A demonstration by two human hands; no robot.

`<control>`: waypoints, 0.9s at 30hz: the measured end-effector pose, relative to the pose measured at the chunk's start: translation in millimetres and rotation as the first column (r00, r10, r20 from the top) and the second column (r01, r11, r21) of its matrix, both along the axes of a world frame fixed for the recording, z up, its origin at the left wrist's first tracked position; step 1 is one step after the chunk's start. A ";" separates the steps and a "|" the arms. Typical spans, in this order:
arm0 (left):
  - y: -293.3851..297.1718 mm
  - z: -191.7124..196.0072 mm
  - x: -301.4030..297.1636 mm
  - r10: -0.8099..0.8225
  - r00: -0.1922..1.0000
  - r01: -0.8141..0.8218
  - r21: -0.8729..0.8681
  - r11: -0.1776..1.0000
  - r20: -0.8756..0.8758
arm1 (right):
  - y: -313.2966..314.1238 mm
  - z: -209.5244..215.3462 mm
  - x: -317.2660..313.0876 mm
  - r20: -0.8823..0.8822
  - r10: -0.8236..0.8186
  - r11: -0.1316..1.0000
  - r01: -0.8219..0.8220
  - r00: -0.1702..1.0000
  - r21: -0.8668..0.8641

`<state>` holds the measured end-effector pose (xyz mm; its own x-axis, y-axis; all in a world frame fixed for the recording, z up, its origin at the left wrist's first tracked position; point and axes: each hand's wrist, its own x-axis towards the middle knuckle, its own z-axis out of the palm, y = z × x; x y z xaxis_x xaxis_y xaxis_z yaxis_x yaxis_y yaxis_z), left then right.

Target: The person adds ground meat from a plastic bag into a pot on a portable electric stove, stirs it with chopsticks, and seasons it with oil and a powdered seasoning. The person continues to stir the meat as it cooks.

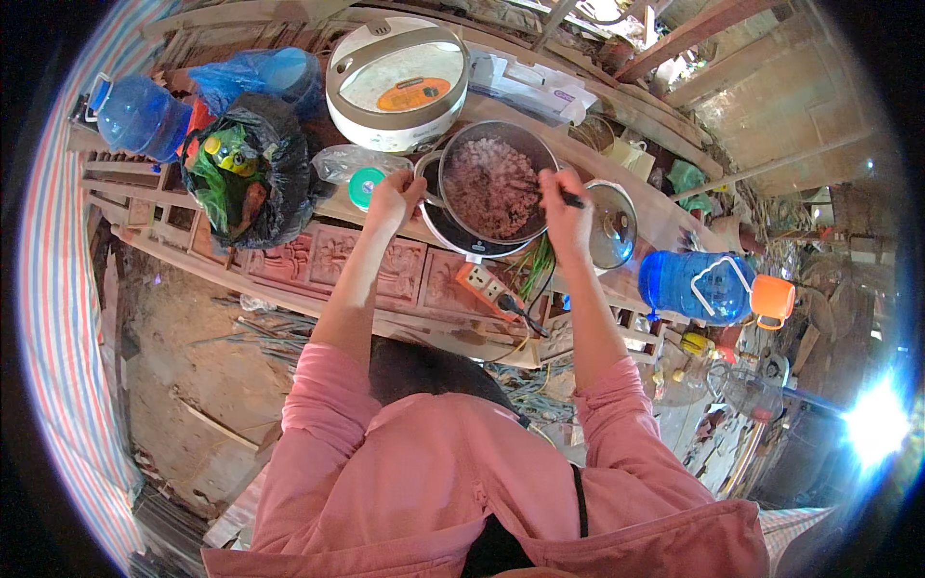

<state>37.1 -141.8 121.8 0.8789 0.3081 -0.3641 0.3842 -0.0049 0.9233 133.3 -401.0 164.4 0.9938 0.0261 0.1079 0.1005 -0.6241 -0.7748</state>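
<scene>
A deep metal pot [502,124] of crumbled, brownish-pink food that looks like minced meat [489,185] stands on a white-edged electric cooker [453,234]. At the pot's left side, my left hand [390,200] is closed on the pot handle. My right hand [568,217], over the right rim, grips a black-handled utensil [572,199]; its working end is in the food and cannot be made out. A glass lid [612,226] lies just right of the pot. Close to my left hand are a round green-and-white lid [364,187] and a clear plastic bag [349,163].
A rice cooker [397,96] stands behind the pot. An orange power strip [488,290] and green stalks [538,267] lie at the near edge. Left are a black bag of produce [281,144] and a blue water jug [141,117]; right, another jug [689,286] and an orange cup [773,300].
</scene>
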 end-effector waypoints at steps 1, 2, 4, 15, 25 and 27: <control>-0.5 0.5 0.2 -0.004 1.000 0.004 -0.007 1.000 -0.019 | -0.2 -2.2 6.2 0.083 0.026 1.000 -0.025 0.996 -0.014; -1.0 1.2 -0.6 -0.001 1.000 0.001 -0.003 1.000 -0.011 | -0.9 -1.1 8.8 0.173 0.140 0.990 -0.139 0.975 -0.017; -0.8 4.2 -0.4 0.004 1.000 -0.004 -0.001 1.000 -0.005 | 3.2 7.8 7.6 0.285 0.404 0.915 -0.387 0.869 -0.115; -4.4 14.6 -4.0 0.012 0.998 -0.012 -0.012 1.000 0.059 | 20.2 29.1 10.0 0.073 0.518 0.854 -0.519 0.853 0.009; -6.6 15.3 -4.1 0.055 0.996 -0.051 -0.063 0.997 0.065 | 3.2 28.5 13.2 -0.154 0.637 0.763 -0.588 0.756 0.268; -5.9 12.7 -2.6 0.048 0.998 -0.048 -0.012 0.999 0.043 | 0.8 40.3 1.3 -0.343 0.513 0.855 -0.435 0.787 0.281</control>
<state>34.5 -147.7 134.5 0.8781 0.3463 -0.3300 0.3437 0.0231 0.9388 134.6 -400.2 204.7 0.8180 0.5244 -0.2366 0.0115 -0.4262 -0.9046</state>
